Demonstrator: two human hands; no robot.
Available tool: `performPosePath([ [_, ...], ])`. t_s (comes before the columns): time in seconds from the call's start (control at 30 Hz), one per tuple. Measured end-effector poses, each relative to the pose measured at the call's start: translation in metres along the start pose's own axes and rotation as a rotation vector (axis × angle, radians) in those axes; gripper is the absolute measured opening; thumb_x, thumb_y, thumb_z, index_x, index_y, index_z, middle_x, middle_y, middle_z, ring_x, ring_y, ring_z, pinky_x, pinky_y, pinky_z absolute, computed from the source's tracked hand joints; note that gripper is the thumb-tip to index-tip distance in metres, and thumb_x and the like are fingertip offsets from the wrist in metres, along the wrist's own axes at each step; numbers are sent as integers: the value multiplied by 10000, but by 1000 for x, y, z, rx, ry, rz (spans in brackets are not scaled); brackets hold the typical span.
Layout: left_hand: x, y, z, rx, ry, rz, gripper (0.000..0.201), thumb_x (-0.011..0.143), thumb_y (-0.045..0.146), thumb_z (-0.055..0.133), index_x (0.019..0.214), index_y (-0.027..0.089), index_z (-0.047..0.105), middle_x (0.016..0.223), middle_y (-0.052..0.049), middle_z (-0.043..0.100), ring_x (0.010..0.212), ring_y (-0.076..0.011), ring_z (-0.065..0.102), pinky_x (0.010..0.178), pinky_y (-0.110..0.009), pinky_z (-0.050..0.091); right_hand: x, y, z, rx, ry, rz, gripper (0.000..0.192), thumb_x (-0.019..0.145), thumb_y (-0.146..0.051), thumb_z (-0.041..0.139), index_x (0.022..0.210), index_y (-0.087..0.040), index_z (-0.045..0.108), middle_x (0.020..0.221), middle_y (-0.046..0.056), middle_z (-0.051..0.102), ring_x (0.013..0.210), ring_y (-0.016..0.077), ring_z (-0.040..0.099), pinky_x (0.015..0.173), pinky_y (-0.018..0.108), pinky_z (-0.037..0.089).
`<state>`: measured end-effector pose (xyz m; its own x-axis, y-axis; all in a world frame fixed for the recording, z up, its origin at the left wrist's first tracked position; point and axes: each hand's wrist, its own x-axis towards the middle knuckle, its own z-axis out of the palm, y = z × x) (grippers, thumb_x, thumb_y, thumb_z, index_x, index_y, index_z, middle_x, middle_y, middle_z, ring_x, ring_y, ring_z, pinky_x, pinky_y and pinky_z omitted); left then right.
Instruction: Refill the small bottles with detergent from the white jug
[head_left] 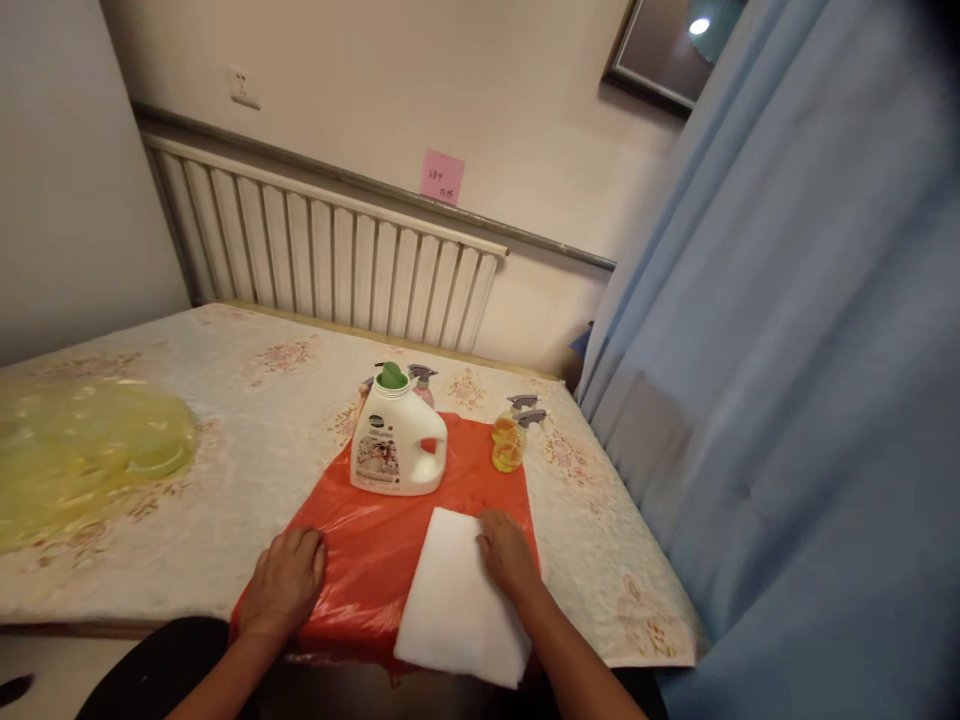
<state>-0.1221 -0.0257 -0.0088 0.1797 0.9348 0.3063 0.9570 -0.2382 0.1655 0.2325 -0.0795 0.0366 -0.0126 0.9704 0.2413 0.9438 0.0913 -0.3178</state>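
A red plastic sheet (367,560) lies over the front of the bed, hanging past its edge. My left hand (285,580) rests on its left side with curled fingers; whatever they may hold is hidden. A folded white sheet, paper or cloth (457,600), lies on the red plastic. Its upper right edge is under the bent fingers of my right hand (506,550), which close on it. Beyond my hands stands a white jug (397,445) with its green inner spout showing. Clear spray bottles with yellow liquid (508,445) are to the right, their grey trigger heads up.
Another spray bottle (424,385) is partly hidden behind the jug. A yellow translucent plastic bag (90,450) sits at the left on the flowered bed cover (247,410). Behind are a radiator (330,245) and wall; a blue curtain (787,330) hangs at the right.
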Motion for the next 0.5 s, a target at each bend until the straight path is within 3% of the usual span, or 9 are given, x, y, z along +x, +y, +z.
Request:
performPosePath([
  [0.2, -1, 2, -5, 9, 1, 2, 267, 961, 264, 373, 991, 189, 627, 1029, -88, 638, 974, -247, 546, 916, -374, 394, 9, 0, 7, -79, -125, 41, 210, 837, -143, 555, 1006, -208, 662, 1037, 81, 698, 982, 254, 597, 858, 356, 410],
  [0.33, -1, 3, -6, 14, -4, -7, 267, 959, 260, 372, 991, 186, 627, 1041, -91, 637, 972, -251, 544, 911, -381, 398, 21, -3, 6, -118, -162, 88, 284, 784, -122, 583, 1043, -202, 667, 1054, 85, 699, 990, 243, 602, 841, 326, 401],
  [0.5, -1, 5, -7, 15, -6, -14, 255, 952, 263, 386, 998, 191, 627, 1057, -88, 639, 991, -250, 542, 906, -374, 399, 30, -10, 0, -144, -203, 99, 191, 715, -64, 558, 811, -169, 686, 906, 89, 704, 867, 215, 616, 756, 285, 395],
])
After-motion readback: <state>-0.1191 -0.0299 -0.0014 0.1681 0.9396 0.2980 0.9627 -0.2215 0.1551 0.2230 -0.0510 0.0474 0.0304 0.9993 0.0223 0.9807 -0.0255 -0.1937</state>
